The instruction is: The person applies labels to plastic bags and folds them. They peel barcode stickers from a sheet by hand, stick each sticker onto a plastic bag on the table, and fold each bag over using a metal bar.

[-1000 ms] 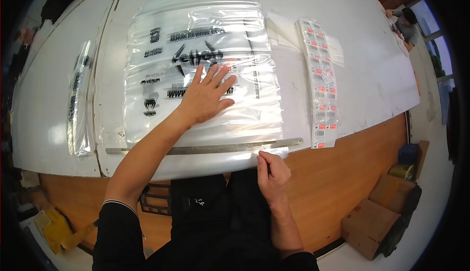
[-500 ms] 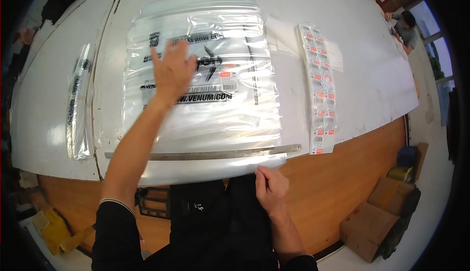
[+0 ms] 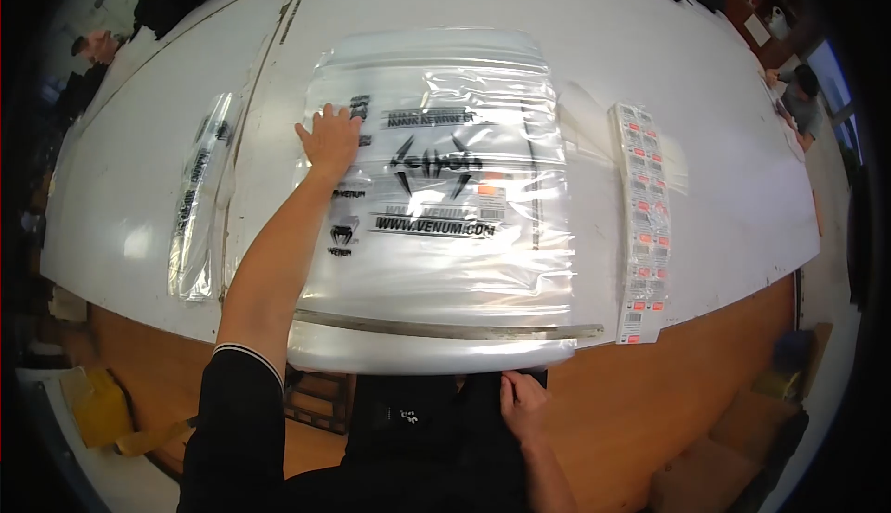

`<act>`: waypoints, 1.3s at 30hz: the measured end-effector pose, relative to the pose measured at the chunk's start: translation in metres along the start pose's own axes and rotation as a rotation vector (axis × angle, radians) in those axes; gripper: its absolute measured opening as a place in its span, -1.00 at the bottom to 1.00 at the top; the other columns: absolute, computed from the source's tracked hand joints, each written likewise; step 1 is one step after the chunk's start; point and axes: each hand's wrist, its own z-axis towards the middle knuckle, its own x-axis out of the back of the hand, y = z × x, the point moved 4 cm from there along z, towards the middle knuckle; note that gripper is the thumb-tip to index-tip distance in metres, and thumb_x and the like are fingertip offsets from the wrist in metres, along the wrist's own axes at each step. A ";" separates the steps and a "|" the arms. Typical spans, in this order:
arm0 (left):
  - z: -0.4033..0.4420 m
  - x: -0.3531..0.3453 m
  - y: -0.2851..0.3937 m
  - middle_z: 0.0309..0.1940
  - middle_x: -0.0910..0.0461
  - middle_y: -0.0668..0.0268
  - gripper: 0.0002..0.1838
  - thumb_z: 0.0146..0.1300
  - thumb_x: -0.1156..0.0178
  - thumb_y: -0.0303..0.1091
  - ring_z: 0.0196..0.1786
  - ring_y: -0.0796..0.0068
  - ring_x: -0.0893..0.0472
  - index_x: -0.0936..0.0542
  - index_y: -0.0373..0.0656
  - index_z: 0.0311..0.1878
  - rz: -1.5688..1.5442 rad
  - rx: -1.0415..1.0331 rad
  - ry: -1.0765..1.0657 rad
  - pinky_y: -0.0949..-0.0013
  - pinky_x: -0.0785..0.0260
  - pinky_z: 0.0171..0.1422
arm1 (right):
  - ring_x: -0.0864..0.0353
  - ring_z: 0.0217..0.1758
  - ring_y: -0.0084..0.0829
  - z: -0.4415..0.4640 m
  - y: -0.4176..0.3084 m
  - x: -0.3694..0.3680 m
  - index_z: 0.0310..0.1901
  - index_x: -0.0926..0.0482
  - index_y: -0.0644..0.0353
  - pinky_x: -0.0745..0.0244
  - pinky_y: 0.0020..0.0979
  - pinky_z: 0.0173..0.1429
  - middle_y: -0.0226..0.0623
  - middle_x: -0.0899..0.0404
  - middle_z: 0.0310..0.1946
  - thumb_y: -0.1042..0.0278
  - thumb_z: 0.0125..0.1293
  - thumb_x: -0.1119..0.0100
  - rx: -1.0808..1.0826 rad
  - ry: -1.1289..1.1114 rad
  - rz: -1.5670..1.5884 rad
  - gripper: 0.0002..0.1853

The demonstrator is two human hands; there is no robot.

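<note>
A stack of clear plastic bags (image 3: 436, 281) with black VENUM print lies on the table, its near end hanging past the front edge. On its upper left part rests my left hand (image 3: 329, 140), open, with fingers spread. A red-and-white sticker (image 3: 491, 203) shows on the bags, right of the large print. Across the lower part of the stack lies a long flat metal strip (image 3: 464, 329). My right hand (image 3: 524, 403) is closed, fingers curled, just below the stack's near edge at the right; what it grips, if anything, is hidden.
Strips of red-and-white barcode stickers (image 3: 642, 225) lie to the right on the white table (image 3: 742, 188). A folded printed plastic bag (image 3: 202, 198) lies left. One person (image 3: 800, 105) is at the far right, another (image 3: 93, 49) far left. A cardboard box (image 3: 701, 476) stands on the floor.
My view has shifted, so the table sits lower and further right. My left hand has slid from the middle print toward the bags' left edge. My right hand stays closed near the front edge.
</note>
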 end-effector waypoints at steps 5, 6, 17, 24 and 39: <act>0.001 0.000 0.001 0.19 -0.60 0.29 -0.61 0.50 -0.06 0.01 0.27 0.21 -0.58 -0.70 0.00 0.09 0.013 -0.084 -0.007 -0.40 -0.07 0.50 | -0.76 -0.27 -0.05 0.004 0.013 -0.007 -0.16 -0.73 0.19 -0.66 -0.19 -0.15 -0.07 -0.74 -0.30 0.47 0.32 -0.33 -0.113 -0.007 0.070 -0.91; -0.001 0.001 0.003 0.17 -0.61 0.30 -0.62 0.50 -0.06 0.01 0.25 0.22 -0.60 -0.72 0.00 0.07 0.015 -0.111 -0.012 -0.39 -0.07 0.50 | -0.76 -0.26 -0.04 0.003 0.016 -0.008 -0.15 -0.73 0.20 -0.66 -0.18 -0.15 -0.05 -0.74 -0.29 0.47 0.33 -0.33 -0.118 -0.011 0.085 -0.90; 0.005 0.028 0.010 -0.04 -0.74 0.28 -0.69 0.41 -0.16 -0.05 0.00 0.16 -0.70 -0.72 -0.05 -0.06 -0.196 -0.058 0.062 -0.02 -0.27 0.33 | -0.77 -0.24 -0.08 0.003 0.028 -0.025 -0.11 -0.68 0.36 -0.62 -0.24 -0.11 0.04 -0.73 -0.29 0.55 0.35 -0.30 -0.160 -0.033 0.064 -0.88; 0.070 0.016 0.000 0.49 -0.36 0.20 -0.40 0.54 0.04 0.09 0.53 0.10 -0.29 -0.49 -0.19 0.37 -0.056 0.078 0.059 -0.22 0.06 0.61 | -0.75 -0.04 0.12 0.003 0.036 -0.026 0.02 -0.72 0.25 -0.66 -0.09 0.07 0.18 -0.72 -0.08 0.36 0.32 -0.30 -0.246 -0.079 0.060 -0.72; 0.076 0.009 0.011 0.03 -0.70 0.25 -0.55 0.45 -0.06 0.06 0.07 0.23 -0.67 -0.75 -0.07 0.00 0.011 -0.051 -0.028 -0.20 -0.23 0.38 | -0.79 -0.17 -0.01 0.005 0.052 -0.033 -0.18 -0.80 0.20 -0.69 -0.08 0.04 -0.05 -0.79 -0.23 0.38 0.14 -0.41 -0.127 -0.074 0.008 -0.80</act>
